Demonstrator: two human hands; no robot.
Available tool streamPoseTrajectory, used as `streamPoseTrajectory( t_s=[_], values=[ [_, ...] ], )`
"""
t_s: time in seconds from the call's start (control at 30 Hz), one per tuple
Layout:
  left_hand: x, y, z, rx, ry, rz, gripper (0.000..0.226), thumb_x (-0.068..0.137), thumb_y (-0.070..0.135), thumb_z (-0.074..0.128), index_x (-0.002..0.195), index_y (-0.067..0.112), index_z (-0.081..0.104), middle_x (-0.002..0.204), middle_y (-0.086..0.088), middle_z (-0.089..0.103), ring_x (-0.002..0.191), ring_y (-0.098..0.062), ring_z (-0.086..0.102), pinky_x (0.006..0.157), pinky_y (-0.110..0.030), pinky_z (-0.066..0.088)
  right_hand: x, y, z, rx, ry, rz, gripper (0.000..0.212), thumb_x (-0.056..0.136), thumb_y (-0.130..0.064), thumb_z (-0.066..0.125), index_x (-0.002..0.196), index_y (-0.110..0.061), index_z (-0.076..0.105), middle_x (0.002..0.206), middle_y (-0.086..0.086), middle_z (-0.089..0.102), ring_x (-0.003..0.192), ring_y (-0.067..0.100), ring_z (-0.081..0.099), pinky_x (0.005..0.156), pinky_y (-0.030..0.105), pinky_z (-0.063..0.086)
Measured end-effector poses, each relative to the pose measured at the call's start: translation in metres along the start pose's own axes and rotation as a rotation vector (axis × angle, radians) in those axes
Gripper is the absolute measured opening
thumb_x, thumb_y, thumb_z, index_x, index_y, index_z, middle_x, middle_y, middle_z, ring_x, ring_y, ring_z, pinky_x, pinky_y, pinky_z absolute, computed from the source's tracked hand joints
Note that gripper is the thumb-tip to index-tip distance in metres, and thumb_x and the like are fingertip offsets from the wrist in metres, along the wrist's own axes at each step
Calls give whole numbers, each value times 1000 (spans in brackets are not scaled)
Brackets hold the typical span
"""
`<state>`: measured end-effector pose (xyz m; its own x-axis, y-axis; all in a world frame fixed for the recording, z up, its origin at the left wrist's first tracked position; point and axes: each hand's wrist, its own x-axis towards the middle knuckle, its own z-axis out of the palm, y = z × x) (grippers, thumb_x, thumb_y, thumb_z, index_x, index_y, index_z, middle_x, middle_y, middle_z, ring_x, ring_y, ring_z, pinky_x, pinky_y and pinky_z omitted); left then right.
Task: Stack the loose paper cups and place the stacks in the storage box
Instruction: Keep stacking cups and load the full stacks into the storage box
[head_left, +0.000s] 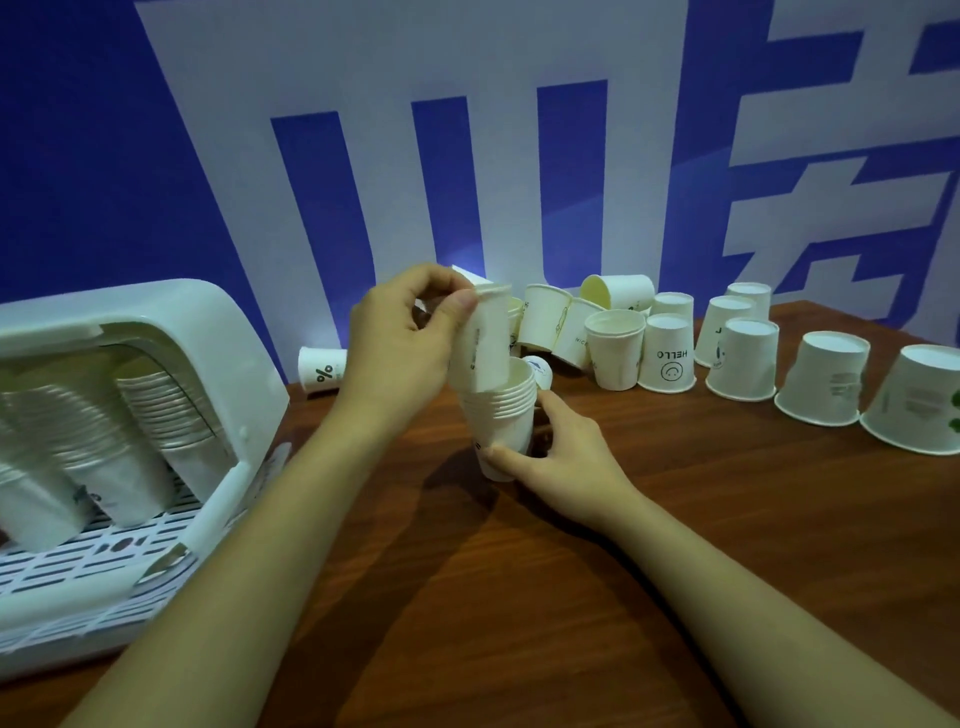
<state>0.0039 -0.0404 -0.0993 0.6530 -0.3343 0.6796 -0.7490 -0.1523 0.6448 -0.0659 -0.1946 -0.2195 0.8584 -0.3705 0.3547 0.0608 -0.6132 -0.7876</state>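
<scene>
My left hand (400, 348) pinches a single white paper cup (483, 338) by its rim, its base set partly into the top of a stack of several nested cups (501, 421). That stack stands on the brown table, and my right hand (556, 457) grips its lower part from the right. The white storage box (208, 332) lies at the left with its open side facing me, and several cup stacks (156, 415) lie inside it. Loose cups (667, 353) stand along the wall behind and to the right, most of them upside down.
A cup with a percent sign (322, 370) lies on its side by the wall, left of my hands. A blue and white wall closes the back of the wooden table (571, 597). Upside-down cups (826, 384) run toward the right edge.
</scene>
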Motion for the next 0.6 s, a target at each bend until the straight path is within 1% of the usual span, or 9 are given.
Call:
streamPoseTrajectory(
  t_s=[0.07, 0.13, 0.2, 0.23, 0.3, 0.4, 0.5, 0.57, 0.6],
  values=[
    [-1, 1, 5, -2, -30, 3, 18, 101, 23, 66, 88, 36, 65, 85, 20, 64, 74, 7, 57, 69, -20, 54, 0, 0, 0, 3, 3, 10, 73, 77, -55, 79, 141, -37, 49, 121, -18, 65, 104, 2, 62, 90, 34, 56],
    [-2, 0, 8, -13, -26, 1, 15, 101, 26, 67, 90, 36, 66, 85, 20, 65, 78, -3, 60, 74, -38, 61, 1, 0, 1, 2, 1, 19, 72, 78, -55, 80, 140, -36, 49, 121, -17, 66, 104, 3, 62, 89, 34, 55],
    [-2, -1, 10, 5, -35, -11, 12, 100, 34, 66, 89, 40, 65, 87, 21, 66, 83, -14, 64, 76, -52, 61, 1, 1, 1, -1, -4, 20, 74, 78, -54, 81, 142, -35, 48, 124, -14, 65, 106, 5, 62, 89, 32, 55],
    [-3, 0, 10, 20, -44, -16, 10, 98, 40, 64, 89, 41, 65, 88, 21, 67, 84, -16, 65, 77, -53, 61, 1, 1, 1, -2, -6, 16, 75, 78, -55, 80, 143, -34, 48, 126, -13, 65, 108, 6, 62, 89, 32, 55],
    [-3, 0, 11, 39, -49, -18, 9, 95, 48, 62, 90, 42, 66, 93, 20, 68, 85, -16, 65, 78, -54, 61, 1, 1, 1, -5, -5, 8, 76, 79, -55, 80, 144, -35, 47, 127, -13, 65, 109, 8, 62, 89, 32, 54],
    [0, -3, 12, 15, -20, -9, 5, 100, 35, 67, 95, 36, 68, 98, 13, 67, 85, -14, 62, 81, -52, 61, 0, 1, 0, -7, -2, 2, 76, 80, -53, 81, 145, -35, 46, 126, -15, 63, 110, 7, 61, 89, 30, 53],
    [-1, -6, 15, -18, 13, -22, 14, 100, 31, 68, 90, 40, 65, 98, 14, 67, 91, -15, 66, 82, -49, 62, 1, 0, 0, -3, -7, 1, 76, 79, -53, 81, 144, -37, 46, 126, -15, 64, 111, 6, 61, 92, 33, 54],
    [-4, -7, 20, -56, 44, -23, 21, 100, 27, 68, 86, 41, 63, 95, 13, 66, 88, -12, 66, 80, -42, 62, 0, 1, 0, 5, -13, 5, 76, 78, -56, 80, 143, -39, 46, 127, -15, 64, 112, 6, 61, 93, 35, 55],
    [-6, -7, 24, -75, 53, -23, 20, 101, 24, 67, 86, 38, 64, 94, 12, 66, 85, -11, 64, 78, -38, 60, 1, 2, 1, 8, -12, 6, 75, 78, -57, 80, 143, -38, 46, 128, -15, 65, 112, 6, 62, 93, 34, 55]
  ],
)
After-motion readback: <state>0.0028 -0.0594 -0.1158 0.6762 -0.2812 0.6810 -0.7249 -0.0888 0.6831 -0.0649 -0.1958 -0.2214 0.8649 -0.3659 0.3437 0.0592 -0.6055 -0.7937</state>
